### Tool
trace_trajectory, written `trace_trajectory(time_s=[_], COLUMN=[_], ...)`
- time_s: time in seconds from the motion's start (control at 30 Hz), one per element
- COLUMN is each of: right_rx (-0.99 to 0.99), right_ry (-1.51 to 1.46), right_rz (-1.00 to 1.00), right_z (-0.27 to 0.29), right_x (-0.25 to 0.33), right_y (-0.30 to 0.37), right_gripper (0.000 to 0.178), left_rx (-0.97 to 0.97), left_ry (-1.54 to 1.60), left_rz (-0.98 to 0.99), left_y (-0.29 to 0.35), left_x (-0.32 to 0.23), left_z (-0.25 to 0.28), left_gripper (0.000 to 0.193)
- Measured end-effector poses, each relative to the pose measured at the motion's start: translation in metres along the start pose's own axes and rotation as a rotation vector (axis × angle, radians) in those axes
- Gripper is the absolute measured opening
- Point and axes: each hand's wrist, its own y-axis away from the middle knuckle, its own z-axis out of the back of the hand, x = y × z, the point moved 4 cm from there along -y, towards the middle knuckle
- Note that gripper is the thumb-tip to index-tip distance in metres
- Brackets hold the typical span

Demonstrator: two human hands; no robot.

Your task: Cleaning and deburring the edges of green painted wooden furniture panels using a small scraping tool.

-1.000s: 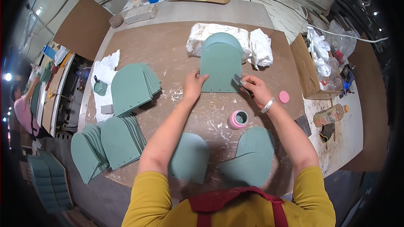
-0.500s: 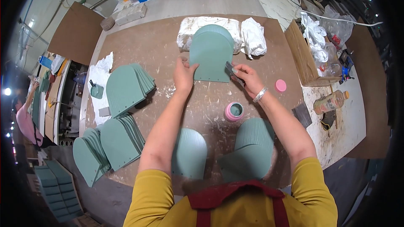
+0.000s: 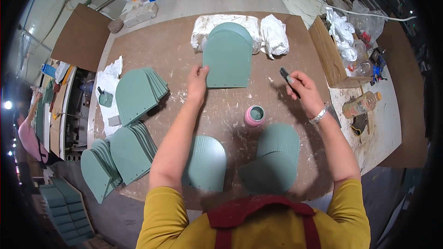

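- Head view: the green panel (image 3: 227,62) is lying near the middle of the brown board (image 3: 152,50), its rounded far end overlapping the white wrapped block (image 3: 199,30).
- The left hand (image 3: 197,83) is touching the panel's left edge with thumb and fingers; whether it is pinching that edge I cannot tell.
- The right hand (image 3: 304,90) is grasping a dark tool (image 3: 284,74), holding it well apart from the panel's right edge.
- Brown board is showing between panel and tool, and leftward to the panel stack (image 3: 138,94).
- The pink jar (image 3: 252,119) is standing near the panel's straight near edge, without touching it.
- The cardboard box (image 3: 322,57) is bordering the board's right side.
- Compared with half a second ago, the right hand and tool are sitting farther right, away from the panel's lower right edge; the left hand is keeping its place.
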Motion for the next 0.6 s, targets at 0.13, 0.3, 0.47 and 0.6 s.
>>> trace_trajectory(time_s=[0.13, 0.3, 0.47, 0.6], right_rx=[0.002, -0.054, -0.066, -0.123], right_ry=[-0.031, 0.140, 0.293, 0.383], right_rz=[-0.018, 0.057, 0.240, 0.373], right_z=[0.014, 0.019, 0.001, -0.010], right_x=[0.008, 0.002, 0.057, 0.073], right_y=[0.022, 0.020, 0.030, 0.034], right_gripper=[0.013, 0.015, 0.016, 0.013], left_rx=[0.035, 0.128, 0.165, 0.170], left_ry=[0.064, -0.099, -0.465, -0.544], left_rz=[0.036, -0.053, -0.240, -0.286], left_y=[0.013, 0.028, 0.044, 0.062], left_x=[-0.039, -0.101, -0.142, -0.152], left_z=[0.014, 0.013, 0.015, 0.015], left_gripper=[0.030, 0.032, 0.032, 0.033])
